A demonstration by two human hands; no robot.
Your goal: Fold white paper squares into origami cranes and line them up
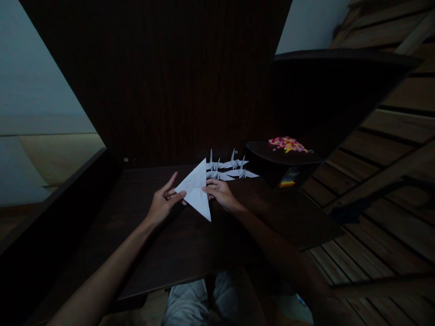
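"Paper triangle, white, suspended between the two hands over the table. What is the state of the fingers?"

"Those of the left hand pinch its left corner narrowly, thumb on the upper face, index finger extended clear of the sheet. Those of the right hand grip the opposite edge, thumb in front, the rest largely concealed. Whether the sheet touches the table cannot be told."

"And beyond the fingers?"

"Just past the right fingers stand folded paper cranes, partly screened by the triangle. Farther off, to the right of those fingers, small coloured pieces lie on a corner shelf."

"Which step is represented?"

"Judged from its plain triangular outline, an early folding stage: the sheet is held for aligning or turning, with far fewer folds showing than in the cranes."

"What does the next move call for?"

"Probably matched edges, one set of fingers steadying the paper while the other presses a crease. A slipped corner would skew the fold."
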